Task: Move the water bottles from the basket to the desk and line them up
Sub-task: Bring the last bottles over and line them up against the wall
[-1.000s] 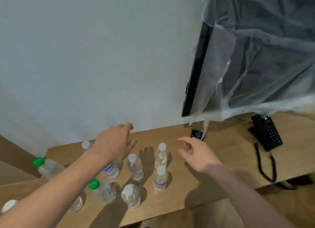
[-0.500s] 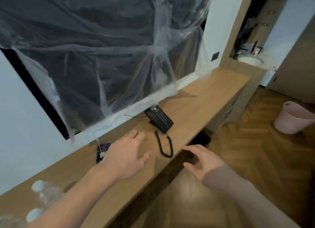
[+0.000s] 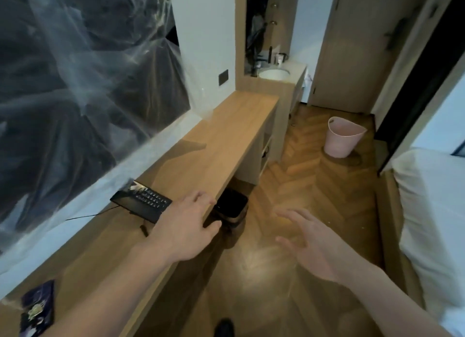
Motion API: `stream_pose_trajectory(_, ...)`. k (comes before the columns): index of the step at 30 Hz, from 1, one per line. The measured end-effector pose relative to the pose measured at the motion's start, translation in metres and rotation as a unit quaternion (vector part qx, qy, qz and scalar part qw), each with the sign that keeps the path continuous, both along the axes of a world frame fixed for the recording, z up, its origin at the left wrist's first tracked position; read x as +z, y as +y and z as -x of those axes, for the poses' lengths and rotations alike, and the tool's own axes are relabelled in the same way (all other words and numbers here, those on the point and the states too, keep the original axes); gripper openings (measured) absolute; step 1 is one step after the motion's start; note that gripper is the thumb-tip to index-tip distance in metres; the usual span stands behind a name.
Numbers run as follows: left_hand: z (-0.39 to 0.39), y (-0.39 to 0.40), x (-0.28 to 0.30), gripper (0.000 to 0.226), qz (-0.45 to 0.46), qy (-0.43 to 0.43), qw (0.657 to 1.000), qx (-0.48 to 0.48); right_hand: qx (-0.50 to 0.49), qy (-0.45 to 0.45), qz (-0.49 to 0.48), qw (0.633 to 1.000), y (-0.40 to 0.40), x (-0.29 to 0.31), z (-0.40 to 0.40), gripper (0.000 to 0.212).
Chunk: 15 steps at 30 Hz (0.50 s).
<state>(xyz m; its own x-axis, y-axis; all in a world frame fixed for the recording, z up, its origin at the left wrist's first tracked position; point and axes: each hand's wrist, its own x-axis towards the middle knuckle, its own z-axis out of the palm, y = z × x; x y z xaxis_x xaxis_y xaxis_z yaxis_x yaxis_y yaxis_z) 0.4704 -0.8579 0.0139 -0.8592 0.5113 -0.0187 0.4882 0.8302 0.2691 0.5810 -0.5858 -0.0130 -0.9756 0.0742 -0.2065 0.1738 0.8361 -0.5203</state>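
No water bottle shows in the head view now. The long wooden desk (image 3: 226,132) runs from the lower left to the far middle. My left hand (image 3: 187,228) hangs over the desk's front edge beside the phone, fingers relaxed and holding nothing. My right hand (image 3: 308,241) is out over the floor with its fingers spread, also empty. A pink basket (image 3: 343,141) stands on the wooden floor far to the right, past the desk's end; what it holds is hidden from here.
A black desk phone (image 3: 142,203) with a cord lies on the desk. A plastic-wrapped screen (image 3: 83,89) hangs on the wall above. A dark bin (image 3: 231,210) sits under the desk edge. A white bed (image 3: 432,210) is on the right, a small dark packet (image 3: 37,306) at lower left.
The view has swung right, away from the bottles on the desk's left end toward the room. Both hands stay empty and have moved along with it; the pink basket is now nearer the middle.
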Motion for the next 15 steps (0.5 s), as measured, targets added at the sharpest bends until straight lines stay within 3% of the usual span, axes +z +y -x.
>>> stream_pose_trajectory(7, 0.094, 0.104, -0.014, 0.053, -0.026, -0.033, 0.997, -0.065, -0.071, 0.013, -0.019, 0.997, 0.090, -0.006, 0.054, 0.070)
stream_pose_trajectory(15, 0.228, 0.194, -0.018, 0.059, -0.013, -0.067, 0.993, -0.095, -0.118, -0.007, -0.030, 0.993, 0.168, -0.002, 0.170, 0.065)
